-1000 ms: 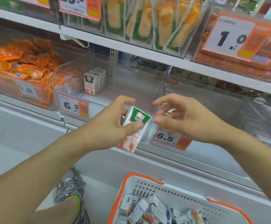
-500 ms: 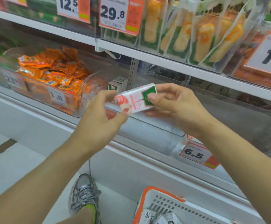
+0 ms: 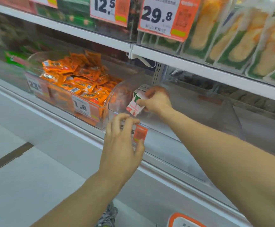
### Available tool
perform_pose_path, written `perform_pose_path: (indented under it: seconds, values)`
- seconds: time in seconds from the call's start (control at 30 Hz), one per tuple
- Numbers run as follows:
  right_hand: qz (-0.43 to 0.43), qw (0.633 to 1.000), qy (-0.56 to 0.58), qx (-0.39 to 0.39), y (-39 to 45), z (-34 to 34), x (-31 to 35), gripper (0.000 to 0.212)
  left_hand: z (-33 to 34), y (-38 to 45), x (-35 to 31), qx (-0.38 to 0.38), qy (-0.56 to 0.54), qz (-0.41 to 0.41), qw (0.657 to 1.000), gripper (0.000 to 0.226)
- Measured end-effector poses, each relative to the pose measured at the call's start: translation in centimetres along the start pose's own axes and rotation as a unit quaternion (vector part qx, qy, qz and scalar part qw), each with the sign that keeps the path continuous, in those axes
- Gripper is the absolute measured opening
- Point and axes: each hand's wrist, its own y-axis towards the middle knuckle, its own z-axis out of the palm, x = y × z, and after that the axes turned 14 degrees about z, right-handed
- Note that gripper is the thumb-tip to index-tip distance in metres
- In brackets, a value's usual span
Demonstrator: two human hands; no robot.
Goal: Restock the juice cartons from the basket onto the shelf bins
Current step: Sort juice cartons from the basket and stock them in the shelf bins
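Note:
My right hand (image 3: 155, 99) grips a small white juice carton (image 3: 134, 107) with a green top and a pink fruit picture, tilted, inside the clear shelf bin (image 3: 117, 102). More cartons (image 3: 142, 90) stand just behind it, mostly hidden by the hand. My left hand (image 3: 122, 143) hovers empty below, fingers loosely curled in front of the bin's orange price tag (image 3: 140, 134). Only a corner of the white basket with an orange rim (image 3: 182, 218) shows at the bottom edge.
To the left, another clear bin (image 3: 87, 110) holds several orange snack packets. The upper shelf (image 3: 199, 66) carries bagged goods and price tags 12.5 and 29.8. The bin space to the right of my right hand holds nothing. A grey shoe (image 3: 108, 217) shows on the floor.
The carton passed fully from both hands into my right hand, which moved it into the bin. My left hand let go and dropped below the bin front. The view shifted left.

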Motion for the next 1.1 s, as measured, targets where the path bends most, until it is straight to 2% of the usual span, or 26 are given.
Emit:
perform_pose_path:
  seconds: [0.17,0.37,0.57,0.7,0.77,0.83,0.9,0.97,1.03,1.1]
  values:
    - [-0.011,0.999,-0.033,-0.02,0.6,0.5,-0.6,0.034,-0.3,0.0,-0.1,0.012,-0.014,-0.006,1.0,0.049]
    - [-0.077,0.991,-0.11,0.013,-0.6,0.2,-0.6,0.038,-0.3,0.0,-0.9,0.015,-0.028,-0.033,0.999,0.054]
    - [-0.122,0.981,-0.151,-0.02,-0.5,1.0,-0.9,0.031,-0.3,0.0,-0.9,0.021,-0.018,-0.031,0.999,0.05]
    - [-0.124,0.974,-0.188,-0.009,-1.6,-0.3,-0.5,0.042,-0.1,0.0,-0.6,0.012,-0.01,-0.028,0.999,0.047]
    - [-0.116,0.977,-0.176,-0.029,-3.0,-2.0,-0.4,0.033,0.0,-0.1,-0.8,-0.009,-0.013,-0.028,0.999,0.043]
    - [-0.108,0.987,-0.109,-0.044,-5.7,-4.3,-0.8,0.011,0.0,-0.2,-1.4,-0.045,-0.01,-0.026,0.999,0.04]
    - [-0.124,0.988,-0.071,-0.052,-9.7,-7.4,-1.6,0.008,0.0,-0.5,-2.3,-0.053,-0.019,-0.015,0.998,0.039]
    - [-0.117,0.991,-0.045,-0.047,-14.2,-10.8,-3.5,0.01,0.3,-1.0,-3.5,0.006,-0.049,0.001,0.999,0.035]
    - [-0.077,0.997,-0.007,-0.008,-18.4,-13.8,-6.8,0.014,1.1,-2.0,-4.9,0.109,-0.087,0.025,0.99,0.03]
    - [-0.001,0.998,0.041,0.053,-21.9,-15.9,-11.8,0.012,2.1,-3.6,-6.4,0.231,-0.113,0.055,0.965,0.027]
